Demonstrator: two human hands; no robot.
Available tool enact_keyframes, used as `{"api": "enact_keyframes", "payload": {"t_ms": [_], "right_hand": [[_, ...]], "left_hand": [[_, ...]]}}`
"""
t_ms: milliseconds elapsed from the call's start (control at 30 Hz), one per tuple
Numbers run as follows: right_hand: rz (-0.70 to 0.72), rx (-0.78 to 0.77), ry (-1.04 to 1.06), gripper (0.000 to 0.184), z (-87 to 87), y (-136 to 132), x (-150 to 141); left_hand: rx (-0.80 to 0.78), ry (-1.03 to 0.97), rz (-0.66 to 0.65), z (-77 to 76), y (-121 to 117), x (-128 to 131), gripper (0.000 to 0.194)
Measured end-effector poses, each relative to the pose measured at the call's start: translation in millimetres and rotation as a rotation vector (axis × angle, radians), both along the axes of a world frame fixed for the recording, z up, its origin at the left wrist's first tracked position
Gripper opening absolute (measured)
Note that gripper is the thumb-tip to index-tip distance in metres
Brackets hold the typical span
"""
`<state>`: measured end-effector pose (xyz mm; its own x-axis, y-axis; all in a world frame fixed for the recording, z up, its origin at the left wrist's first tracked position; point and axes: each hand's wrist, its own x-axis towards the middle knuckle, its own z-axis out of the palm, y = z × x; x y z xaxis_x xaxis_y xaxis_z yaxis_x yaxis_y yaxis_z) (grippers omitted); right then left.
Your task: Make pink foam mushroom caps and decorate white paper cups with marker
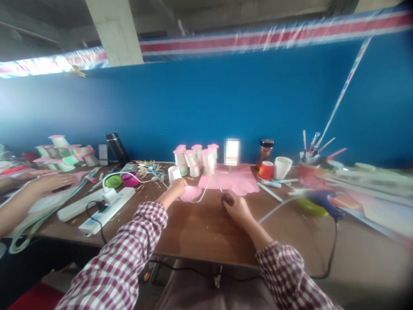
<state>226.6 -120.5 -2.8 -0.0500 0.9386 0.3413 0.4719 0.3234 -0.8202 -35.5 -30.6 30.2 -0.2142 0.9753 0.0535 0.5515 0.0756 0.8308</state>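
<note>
My left hand (177, 189) is closed around a white paper cup (174, 172), whose end sticks up past my fingers. A pink paper piece (191, 193) shows just right of these fingers; whether it is fixed to the cup, I cannot tell. My right hand (237, 209) grips a pair of scissors (222, 199) by its dark handles, the blades directed away from me. Beyond my hands stand several white paper cups (209, 162) with pink paper tops, some stacked. A pink sheet (238, 178) lies to their right.
Power strips (108, 211) and cords lie at left, near another person's hand (60, 181) and more cups. Behind stand a dark bottle (116, 147), a jar (265, 153), a red cup (265, 170) and a white cup (282, 168). A glue gun (324, 203) lies right.
</note>
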Motion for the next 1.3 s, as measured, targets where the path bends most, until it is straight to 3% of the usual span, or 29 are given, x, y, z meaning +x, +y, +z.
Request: {"api": "enact_keyframes", "payload": {"t_ms": [167,300,500,667,867,1300], "right_hand": [[0.031,-0.006,0.117,0.029,-3.1,1,-1],[0.112,-0.095,0.335,0.037,-3.3,4,-3],[0.126,-0.211,0.416,0.039,-4.1,4,-5],[0.128,-0.242,0.395,0.036,-7.8,6,-4],[0.147,-0.239,0.340,0.034,-0.9,3,-4],[0.159,-0.254,0.312,0.034,4.1,1,-3]], "left_hand": [[-0.048,-0.190,0.005,17.9,0,3,0.011],[0.022,-0.470,0.015,24.2,-3,31,0.011],[0.077,-0.974,0.059,13.5,-12,91,0.011],[0.095,-1.237,0.129,-1.5,-13,109,0.008],[0.078,-1.311,0.136,-19.0,-16,108,0.017],[0.018,-1.255,0.083,-19.9,-27,118,0.016]]}}
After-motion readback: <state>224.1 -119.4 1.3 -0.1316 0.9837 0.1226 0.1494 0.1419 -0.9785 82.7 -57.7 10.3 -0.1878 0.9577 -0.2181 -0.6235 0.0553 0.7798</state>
